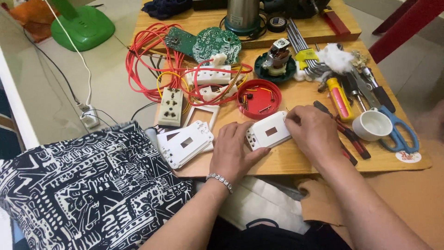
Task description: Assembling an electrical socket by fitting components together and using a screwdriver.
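Both hands meet on a white switch cover plate [269,131] lying near the front edge of the wooden tabletop [319,159], a little right of its middle. The plate is rectangular with a small dark rectangular opening at its centre; its long axis runs from lower left to upper right, the right end tilted away from the person toward the back of the table. The left hand [233,150] (a beaded silver bracelet sits on its wrist) rests palm down at the plate's near-left end, fingers curled and thumb pressed along the near long edge. The right hand [312,132] covers the far-right end, fingers bent and drawn together at the upper corner; it may be pinching something small there, but the fingertips hide it.

Just left of the left hand, at the front-left corner of the tabletop, lies a stack of white plates [184,143] with the same kind of opening. Behind the held plate sits a red round lid [259,98] holding small screws. Farther back left are a cream socket [170,106] and a tangle of red and yellow wires [152,60]. Toward the right edge stand a white cup [372,125], blue-handled scissors [397,134] and a yellow-handled screwdriver [340,98].
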